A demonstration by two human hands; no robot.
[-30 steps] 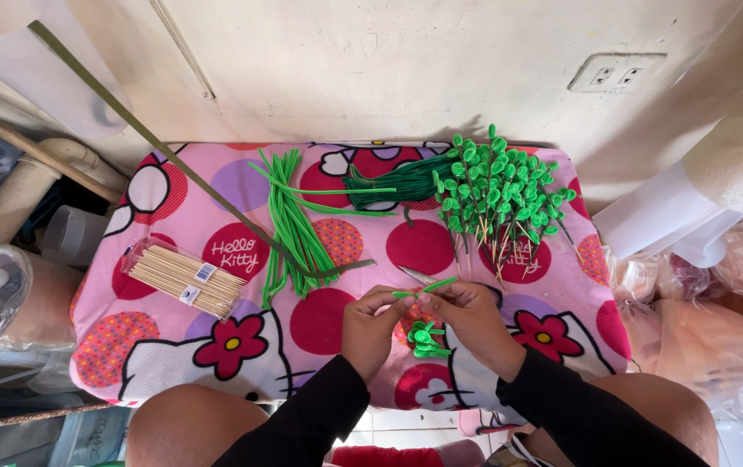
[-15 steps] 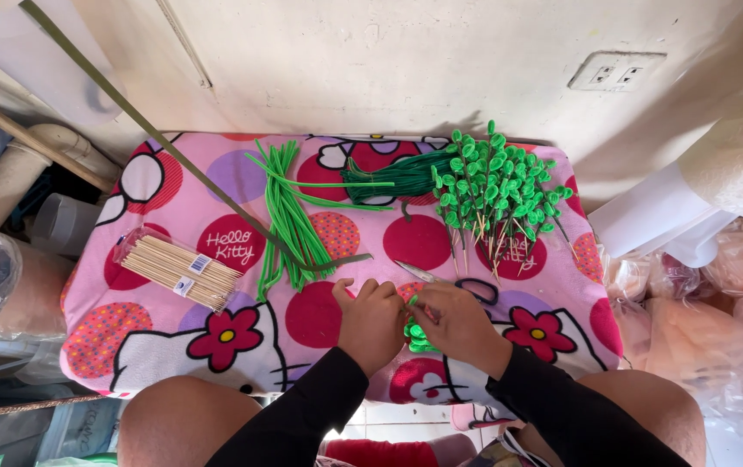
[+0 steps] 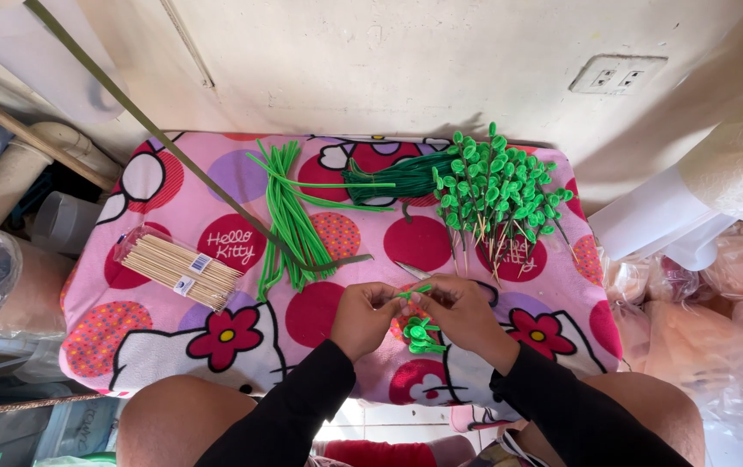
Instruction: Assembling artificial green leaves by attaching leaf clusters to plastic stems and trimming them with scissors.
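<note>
Green-topped picks mid-batch: big pile done, plenty of stock left.

Large heap of finished wooden picks with green curled tops [image 3: 497,186] lies beyond the hands on the pink cartoon-print worktop cover [image 3: 216,251]; a few green curled pieces [image 3: 421,335] sit just below the hands. Loose green strips [image 3: 289,216] and a clear pack of wooden skewers [image 3: 179,268] left of the heap look unused. Left hand [image 3: 363,316] and right hand [image 3: 462,311] meet, fingertips pinching one small green strip [image 3: 412,292] between them.
</note>
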